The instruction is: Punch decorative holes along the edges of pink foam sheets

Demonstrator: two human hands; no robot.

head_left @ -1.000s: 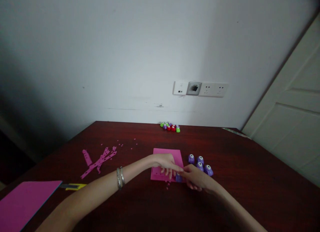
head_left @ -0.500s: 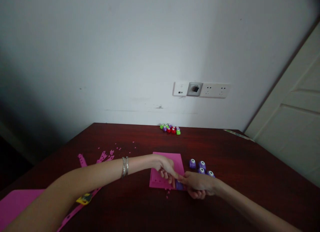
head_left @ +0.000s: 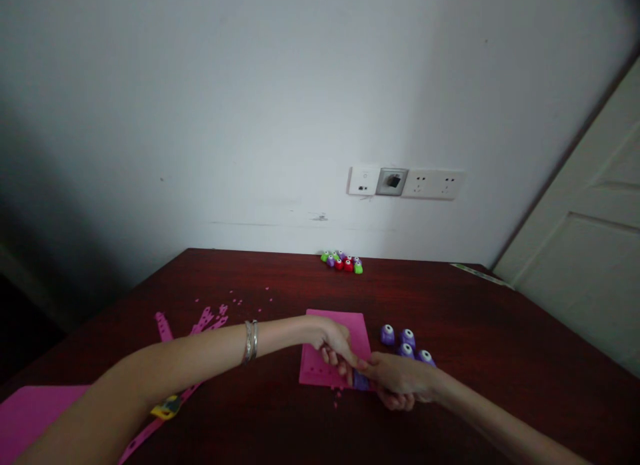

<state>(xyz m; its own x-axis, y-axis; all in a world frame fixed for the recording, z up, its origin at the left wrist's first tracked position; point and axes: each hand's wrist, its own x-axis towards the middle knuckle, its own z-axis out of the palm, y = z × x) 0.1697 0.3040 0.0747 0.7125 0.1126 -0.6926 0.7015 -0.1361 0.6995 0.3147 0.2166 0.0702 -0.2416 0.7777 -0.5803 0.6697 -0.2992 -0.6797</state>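
Note:
A pink sheet (head_left: 356,326) lies on the table with a row of small holes along its near edge. At its near right corner, a purple paper punch (head_left: 361,381) sits over the edge. My left hand (head_left: 334,343) reaches in from the left across the sheet, fingers curled and thumb pressed toward the punch. From the other side my right hand (head_left: 397,377) is closed around the same punch, its thumb meeting my left thumb on top. My fingers cover much of the punch.
Several purple punches (head_left: 407,336) stand beyond my right hand. Small coloured punches (head_left: 349,265) cluster by the wall. Pink strips (head_left: 164,326), scraps (head_left: 336,397), a yellow-and-black tool (head_left: 167,407) and another pink sheet (head_left: 45,411) lie on the dark red table (head_left: 250,425).
The view has shifted slightly, so everything sits a little lower. Both hands stay at the punch on the sheet's near edge, with hardly any movement.

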